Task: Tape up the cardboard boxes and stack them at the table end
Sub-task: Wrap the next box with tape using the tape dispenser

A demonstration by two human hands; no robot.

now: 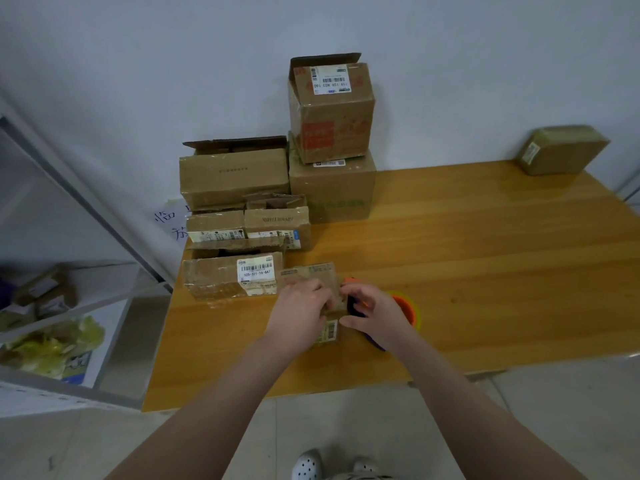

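Observation:
A small flat cardboard box lies on the wooden table near its front edge. My left hand rests on the box's top, fingers curled over it. My right hand grips a tape dispenser, orange and yellow with a black part, pressed against the box's right side. Several open or worn boxes crowd the table's left end: a labelled one, two small ones, a long one, and a two-box stack against the wall. One taped box sits at the far right end.
A white metal shelf stands left of the table, holding yellow bags and small packages. A paper note hangs on the wall behind the boxes. Tiled floor and my shoes show below the table edge.

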